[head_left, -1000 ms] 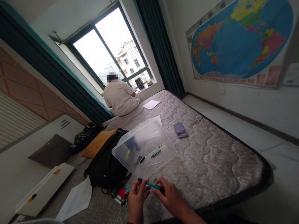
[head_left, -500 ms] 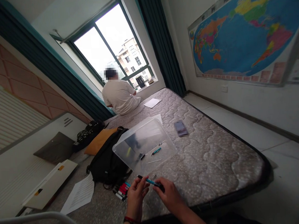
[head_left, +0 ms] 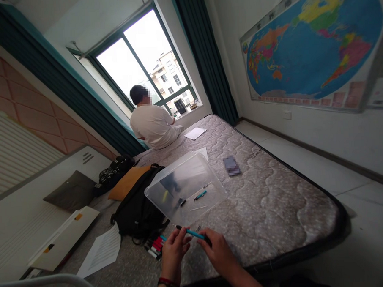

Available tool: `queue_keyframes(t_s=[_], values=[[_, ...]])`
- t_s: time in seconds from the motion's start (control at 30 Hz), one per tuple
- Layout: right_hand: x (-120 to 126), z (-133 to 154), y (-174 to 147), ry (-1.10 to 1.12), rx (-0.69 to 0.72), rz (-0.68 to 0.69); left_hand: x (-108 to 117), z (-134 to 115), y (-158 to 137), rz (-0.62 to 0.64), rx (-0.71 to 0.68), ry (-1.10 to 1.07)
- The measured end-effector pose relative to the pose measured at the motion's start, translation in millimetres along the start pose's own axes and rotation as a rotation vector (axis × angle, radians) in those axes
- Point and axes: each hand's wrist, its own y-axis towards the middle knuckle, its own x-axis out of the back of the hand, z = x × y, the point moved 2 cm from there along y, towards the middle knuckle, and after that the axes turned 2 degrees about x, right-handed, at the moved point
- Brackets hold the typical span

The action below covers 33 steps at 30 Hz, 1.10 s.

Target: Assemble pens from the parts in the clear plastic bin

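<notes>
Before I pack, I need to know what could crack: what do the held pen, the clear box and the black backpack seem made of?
Held pen: probably smooth plastic, judging by its evenly teal barrel. Clear box: likely rigid, slightly shiny plastic, being see-through with defined rims. Black backpack: apparently matte fabric, from its soft, slumped outline; exact weave unclear.

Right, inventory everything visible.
Mattress: 1, brown, centre
Bin: 1, clear, on mattress
Bits: several, teal-black-white, at bin
Backpack: 1, black, bin's left
Markers: several, red-black-white, near backpack
Cushions: 2, orange, grey, left
Bundle: 1, dark, beside cushions
Papers: 3, white, on mattress
Blurred item: 1, purplish, bin's right
Boxy item: 1, cream, left
Rail: 1, grey, bottom-left
Window: 1, green-framed, far wall
Curtains: 2, green, beside window
Person: 1, pale clothing, by window
Map: 1, multicoloured, right wall
Pen: 1, teal-black, front centre
Left grip, right grip: 2, bare, on pen
</notes>
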Motion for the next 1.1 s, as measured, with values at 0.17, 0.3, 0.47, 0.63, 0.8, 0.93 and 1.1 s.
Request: queue_keyframes(t_s=[0.17, 0.3, 0.47, 0.63, 0.8, 0.93, 1.1], values=[[-11, -12, 4, 0.324, -0.267, 0.135, -5, 1, -3, 0.039, -0.101, 0.027], [-15, -17, 6, 0.399, -0.339, 0.21, -4, 4, 0, -0.018, -0.097, 0.082], [-1, -4, 3, -0.059, -0.049, 0.031, -1, 5, 6, -0.077, -0.054, 0.07], [-8, -9, 5, 0.284, -0.246, 0.184, -3, 1, 1, 0.011, -0.065, 0.039], [-18, -18, 6, 0.615, -0.44, 0.326, -5, -4, -3, 0.077, -0.114, 0.021], [-9, -19, 4, 0.113, -0.193, 0.079, 3, 1, 7, -0.012, -0.1, 0.104], [-19, -35, 4, -0.059, -0.092, 0.081, 12, 10, 22, -0.024, -0.029, 0.07]])
